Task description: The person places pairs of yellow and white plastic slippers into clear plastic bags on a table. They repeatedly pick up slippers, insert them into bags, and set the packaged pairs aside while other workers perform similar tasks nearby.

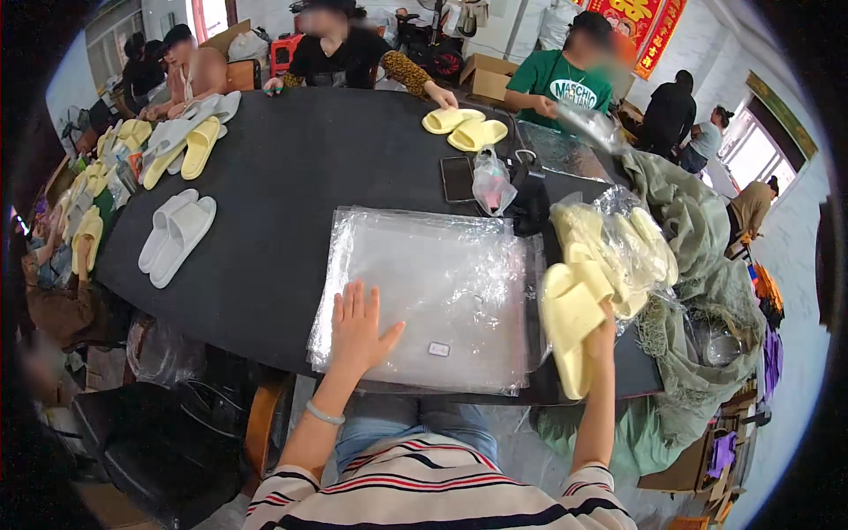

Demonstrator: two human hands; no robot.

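Observation:
My left hand point(359, 334) lies flat with fingers spread on the left part of a stack of clear plastic bags point(442, 283). A small white label point(438, 350) shows near the stack's front edge. At the right end of the table my right hand point(602, 329) grips pale yellow slippers point(568, 322); how many it holds is partly hidden. Just behind them lie more yellow slippers in clear plastic bags point(632, 243), touching or close to the held ones.
Behind the stack sit a phone point(458, 179) and a small clear bag point(493, 184). Grey slippers point(177, 237) lie on the left of the black table point(274, 177), yellow slippers point(465, 128) at the far side. Green sacking point(698, 265) hangs at the right. Several people work around the table.

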